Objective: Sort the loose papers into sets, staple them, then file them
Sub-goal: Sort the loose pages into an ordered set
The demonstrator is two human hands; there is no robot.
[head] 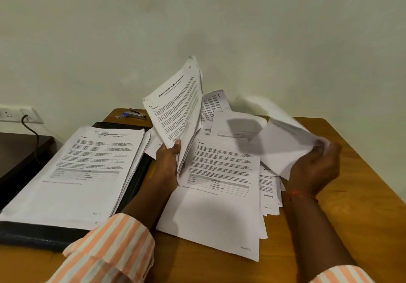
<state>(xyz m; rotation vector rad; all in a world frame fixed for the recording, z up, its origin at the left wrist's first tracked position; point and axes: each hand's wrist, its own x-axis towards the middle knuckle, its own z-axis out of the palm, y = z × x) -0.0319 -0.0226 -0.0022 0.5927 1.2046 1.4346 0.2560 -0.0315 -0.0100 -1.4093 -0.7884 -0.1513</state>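
My left hand (168,164) grips a set of printed pages (175,104) by its lower edge and holds it upright over the table's middle. My right hand (316,168) pinches a blurred loose sheet (283,146), lifted off the pile at the right. Under both hands lies a spread of loose papers (217,194), with a page bearing a table on top. At the left, a thick neat stack of papers (74,172) rests on a black folder (39,234). A blue and silver stapler (134,114) lies at the table's far edge.
The wooden table (342,223) runs to a pale wall behind. At the left stands a darker, lower surface (19,151), with a wall socket (19,113) and a black cable (33,137) above it. Bare wood shows at the right and front edges.
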